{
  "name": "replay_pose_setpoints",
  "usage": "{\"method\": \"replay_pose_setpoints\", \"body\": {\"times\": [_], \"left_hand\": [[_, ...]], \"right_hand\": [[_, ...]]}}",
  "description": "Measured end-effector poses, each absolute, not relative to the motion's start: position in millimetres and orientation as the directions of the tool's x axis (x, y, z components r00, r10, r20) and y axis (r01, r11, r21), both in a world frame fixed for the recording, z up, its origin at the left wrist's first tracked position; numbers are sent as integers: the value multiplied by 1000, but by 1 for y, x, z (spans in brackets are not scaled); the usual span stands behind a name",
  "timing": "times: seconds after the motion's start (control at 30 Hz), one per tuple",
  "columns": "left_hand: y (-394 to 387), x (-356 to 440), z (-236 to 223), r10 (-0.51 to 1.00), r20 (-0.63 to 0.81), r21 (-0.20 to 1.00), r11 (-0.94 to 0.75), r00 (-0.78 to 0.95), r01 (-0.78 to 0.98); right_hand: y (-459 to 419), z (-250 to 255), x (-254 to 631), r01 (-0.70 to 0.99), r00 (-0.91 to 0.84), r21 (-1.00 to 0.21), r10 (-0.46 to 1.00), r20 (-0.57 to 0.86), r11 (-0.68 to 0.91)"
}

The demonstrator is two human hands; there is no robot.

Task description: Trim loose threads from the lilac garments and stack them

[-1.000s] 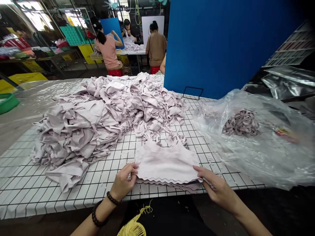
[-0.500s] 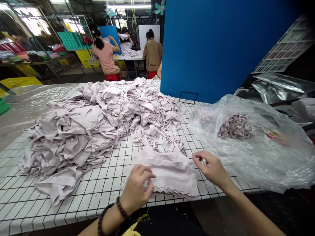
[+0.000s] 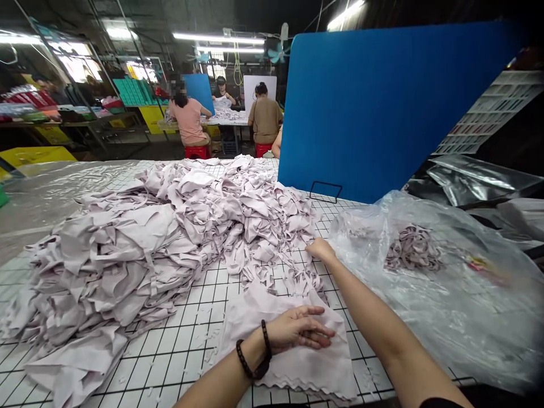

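The left hand, loosely open and empty, should rest lightly on the cloth stack on the desk, so edges lie even. Farther, the right hand is at the edge of the pile; from here, I cannot tell its grip.

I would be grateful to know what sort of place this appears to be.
Probably a garment workshop: a large heap of pale lilac-pink fabric pieces covers much of the white, black-gridded table, and beyond, a person in a brown top sits at another white table with similar cloth.
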State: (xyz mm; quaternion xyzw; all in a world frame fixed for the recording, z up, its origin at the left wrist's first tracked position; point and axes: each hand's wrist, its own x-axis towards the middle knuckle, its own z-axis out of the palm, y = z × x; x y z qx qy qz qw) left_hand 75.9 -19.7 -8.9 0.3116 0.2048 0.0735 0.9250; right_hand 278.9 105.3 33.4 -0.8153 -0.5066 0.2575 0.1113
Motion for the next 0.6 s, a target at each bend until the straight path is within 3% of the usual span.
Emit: {"method": "replay_pose_setpoints", "body": {"times": [0.17, 0.27, 0.37, 0.6], "left_hand": [[-17, 74, -12, 246, -312, 576, 817, 918, -23], [-18, 74, -12, 257, -303, 567, 823, 918, -43], [-17, 73, -9, 260, -295, 544, 837, 919, -61], [-17, 72, -3, 262, -306, 526, 848, 915, -67]], "right_hand": [[97, 31, 295, 497, 230, -797, 938, -258, -342], [82, 42, 297, 171, 88, -953, 968, -236, -248], [65, 59, 287, -164, -82, -955, 968, -238, -248], [56, 98, 271, -290, -200, -923, 959, -201, -254]]}}
